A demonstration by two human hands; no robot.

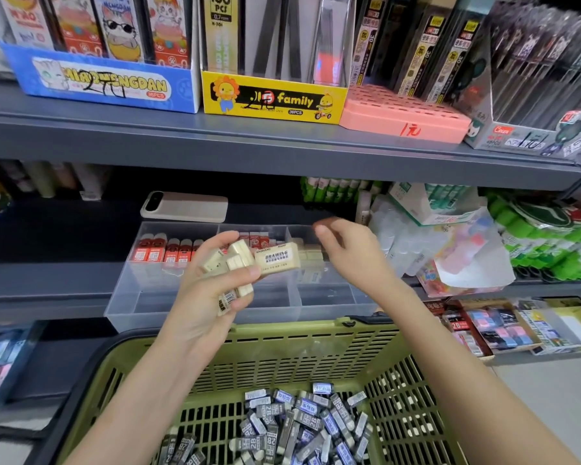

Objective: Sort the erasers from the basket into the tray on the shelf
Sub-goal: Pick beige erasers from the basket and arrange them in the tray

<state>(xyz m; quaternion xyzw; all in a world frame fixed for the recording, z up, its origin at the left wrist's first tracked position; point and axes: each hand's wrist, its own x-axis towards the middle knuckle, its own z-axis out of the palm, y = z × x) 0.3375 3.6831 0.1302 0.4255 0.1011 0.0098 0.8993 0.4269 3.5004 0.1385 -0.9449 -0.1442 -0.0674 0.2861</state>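
Note:
My left hand (215,280) grips a bunch of cream erasers (245,263); one labelled DRAWING sticks out to the right. It is raised in front of the clear divided tray (141,297) on the shelf. My right hand (346,250) hovers over the tray's right compartment, fingers loosely curled and holding nothing. Red-wrapped erasers (163,251) stand in the tray's left compartment, more red ones in the middle, and cream erasers (311,253) lie in the right one. Below, the green basket (316,350) holds a heap of grey and blue 2B erasers (299,427).
A white phone (185,206) lies on the shelf behind the tray. Green glue sticks and plastic packets (450,243) crowd the shelf to the right. The upper shelf carries blue, yellow and pink display boxes. Boxed erasers (497,330) sit lower right.

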